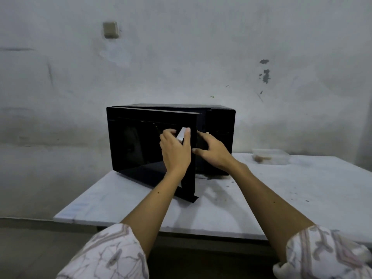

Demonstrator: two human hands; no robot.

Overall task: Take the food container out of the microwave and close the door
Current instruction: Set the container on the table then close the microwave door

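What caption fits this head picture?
Both hands, left and right, at the ajar microwave door; food container sits on the table.

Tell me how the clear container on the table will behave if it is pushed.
The container looks thin and clear, so probably light and a bit flexible. It is low and flat, so unlikely to tip; it should slide on the smooth table. Its contents are too blurred to judge.
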